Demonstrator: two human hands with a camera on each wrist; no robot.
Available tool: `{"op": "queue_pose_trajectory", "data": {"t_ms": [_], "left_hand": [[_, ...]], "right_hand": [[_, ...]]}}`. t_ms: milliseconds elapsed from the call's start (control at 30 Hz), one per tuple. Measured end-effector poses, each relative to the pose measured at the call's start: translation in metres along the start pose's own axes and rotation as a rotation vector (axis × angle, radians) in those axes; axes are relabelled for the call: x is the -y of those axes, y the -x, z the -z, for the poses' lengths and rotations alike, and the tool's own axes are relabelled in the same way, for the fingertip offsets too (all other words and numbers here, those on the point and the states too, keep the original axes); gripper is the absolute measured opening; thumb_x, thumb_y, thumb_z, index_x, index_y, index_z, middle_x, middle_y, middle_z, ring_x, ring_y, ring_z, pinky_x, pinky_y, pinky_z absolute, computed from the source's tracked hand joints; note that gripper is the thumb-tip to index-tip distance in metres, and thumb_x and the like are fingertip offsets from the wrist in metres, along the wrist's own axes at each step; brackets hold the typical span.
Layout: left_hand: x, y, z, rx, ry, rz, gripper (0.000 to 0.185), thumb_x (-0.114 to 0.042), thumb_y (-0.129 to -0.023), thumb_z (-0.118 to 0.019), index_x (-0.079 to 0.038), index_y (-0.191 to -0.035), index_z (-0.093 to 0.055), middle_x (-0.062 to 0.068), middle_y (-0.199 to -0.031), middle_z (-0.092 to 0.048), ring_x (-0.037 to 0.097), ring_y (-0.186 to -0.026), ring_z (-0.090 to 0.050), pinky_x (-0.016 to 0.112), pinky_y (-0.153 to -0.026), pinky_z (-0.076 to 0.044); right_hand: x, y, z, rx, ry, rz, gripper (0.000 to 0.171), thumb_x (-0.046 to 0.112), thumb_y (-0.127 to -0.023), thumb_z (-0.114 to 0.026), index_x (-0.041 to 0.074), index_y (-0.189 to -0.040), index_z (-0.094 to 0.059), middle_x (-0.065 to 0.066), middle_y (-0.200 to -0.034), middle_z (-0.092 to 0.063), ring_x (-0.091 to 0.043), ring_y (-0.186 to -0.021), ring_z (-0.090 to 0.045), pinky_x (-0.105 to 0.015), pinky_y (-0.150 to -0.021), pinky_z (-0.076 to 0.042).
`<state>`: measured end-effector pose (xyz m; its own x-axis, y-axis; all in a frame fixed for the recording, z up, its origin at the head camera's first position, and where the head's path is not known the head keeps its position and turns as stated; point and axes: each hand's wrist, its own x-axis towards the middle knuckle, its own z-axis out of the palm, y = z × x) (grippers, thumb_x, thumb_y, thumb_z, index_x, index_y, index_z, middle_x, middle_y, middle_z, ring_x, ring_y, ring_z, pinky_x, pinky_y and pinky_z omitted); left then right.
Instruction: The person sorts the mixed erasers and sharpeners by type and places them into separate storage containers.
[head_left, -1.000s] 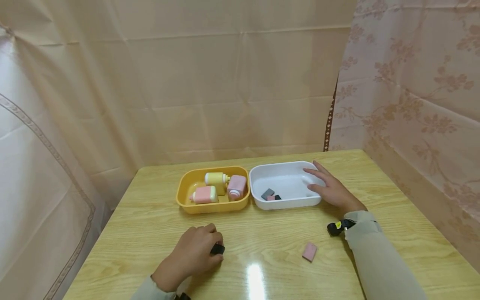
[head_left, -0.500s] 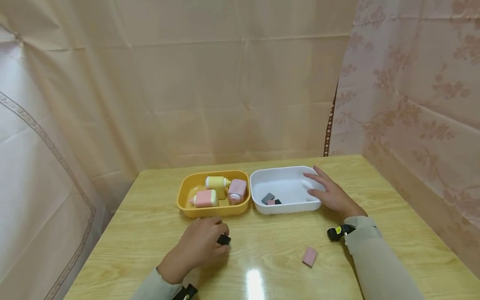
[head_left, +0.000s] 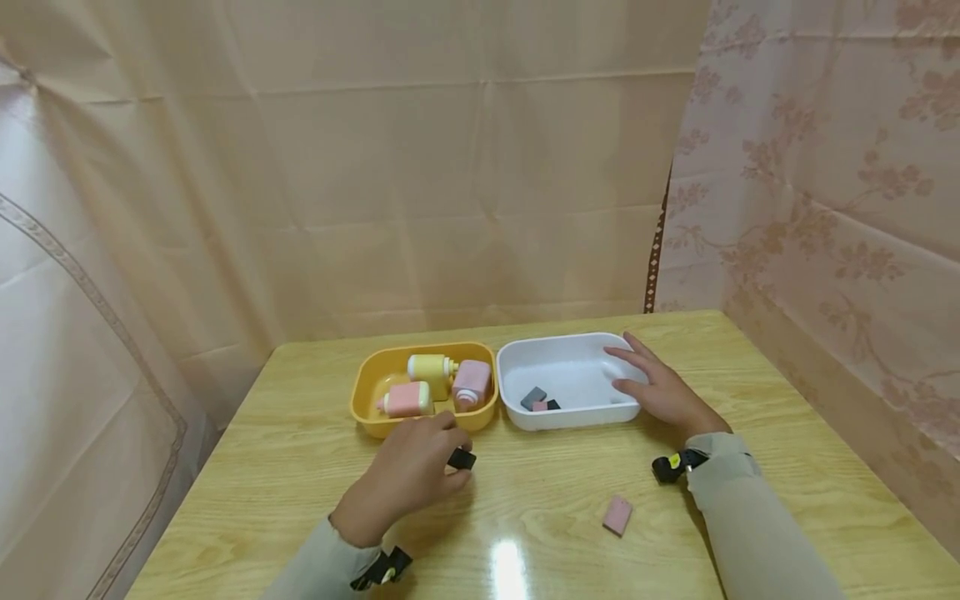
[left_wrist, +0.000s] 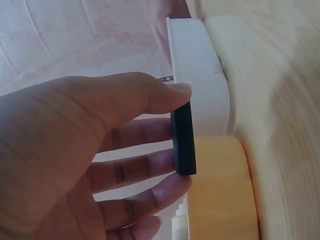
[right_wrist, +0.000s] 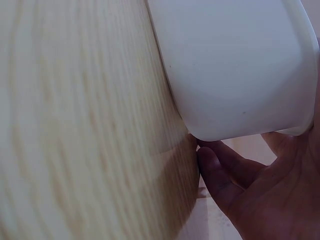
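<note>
My left hand (head_left: 408, 475) pinches a small black block (head_left: 462, 458) between thumb and fingertips, just above the table in front of the yellow tray (head_left: 367, 414). The left wrist view shows that black block (left_wrist: 183, 137) edge-on, thumb on top and fingers beneath. My right hand (head_left: 660, 387) grips the right end of the white tray (head_left: 570, 412), fingers over its rim. In the right wrist view my right hand (right_wrist: 255, 190) curls under the white tray (right_wrist: 235, 70). Inside the white tray lie a grey block (head_left: 533, 397), a pink one and a black one.
The yellow tray holds a yellow bottle (head_left: 432, 366) and two pink bottles (head_left: 472, 383). A pink block (head_left: 617, 515) lies on the wooden table (head_left: 540, 508) near my right sleeve. Curtains close off the back and right sides.
My left hand has lifted the black block and carried it forward and to the right, toward the trays. The right hand stays on the white tray.
</note>
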<state>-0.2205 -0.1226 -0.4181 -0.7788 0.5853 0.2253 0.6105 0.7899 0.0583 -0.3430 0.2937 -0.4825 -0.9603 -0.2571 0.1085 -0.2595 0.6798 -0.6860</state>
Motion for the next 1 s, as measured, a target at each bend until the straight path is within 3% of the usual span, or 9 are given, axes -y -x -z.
{"op": "queue_pose_trajectory", "data": {"t_ms": [167, 333, 600, 1000], "left_hand": [[-0.001, -0.010, 0.000, -0.011, 0.000, 0.003, 0.025, -0.039, -0.083, -0.085, -0.021, -0.097, -0.078, -0.005, -0.097, -0.067, 0.010, -0.074, -0.055, 0.028, -0.067, -0.047], [-0.001, -0.019, 0.000, -0.049, 0.006, 0.002, 0.024, -0.038, -0.082, -0.085, -0.021, -0.097, -0.077, -0.006, -0.103, -0.069, 0.011, -0.072, -0.054, 0.027, -0.063, -0.046], [-0.005, -0.034, 0.005, -0.010, 0.018, 0.042, 0.034, -0.042, -0.086, -0.081, -0.021, -0.111, -0.076, -0.004, -0.106, -0.068, 0.013, -0.077, -0.055, 0.029, -0.070, -0.051], [-0.008, -0.049, 0.010, -0.057, 0.092, 0.063, 0.031, -0.040, -0.087, -0.079, -0.021, -0.112, -0.075, -0.005, -0.108, -0.064, 0.013, -0.082, -0.055, 0.028, -0.070, -0.049]], "right_hand": [[0.000, -0.001, 0.000, -0.003, 0.000, -0.002, 0.056, 0.032, -0.105, -0.060, 0.025, -0.158, -0.044, -0.005, -0.176, -0.001, -0.049, -0.158, -0.006, -0.082, -0.114, -0.010], [-0.001, 0.000, 0.000, 0.002, -0.002, 0.003, 0.056, 0.030, -0.105, -0.061, 0.024, -0.158, -0.044, -0.005, -0.176, 0.000, -0.049, -0.158, -0.005, -0.082, -0.114, -0.010], [0.003, 0.001, 0.001, 0.007, 0.013, -0.016, 0.057, 0.033, -0.105, -0.060, 0.026, -0.159, -0.042, -0.002, -0.176, 0.002, -0.047, -0.159, -0.005, -0.082, -0.114, -0.010], [0.005, 0.001, 0.002, 0.009, -0.003, 0.003, 0.057, 0.032, -0.104, -0.061, 0.025, -0.158, -0.044, -0.004, -0.176, 0.000, -0.047, -0.159, -0.004, -0.081, -0.114, -0.009]]}}
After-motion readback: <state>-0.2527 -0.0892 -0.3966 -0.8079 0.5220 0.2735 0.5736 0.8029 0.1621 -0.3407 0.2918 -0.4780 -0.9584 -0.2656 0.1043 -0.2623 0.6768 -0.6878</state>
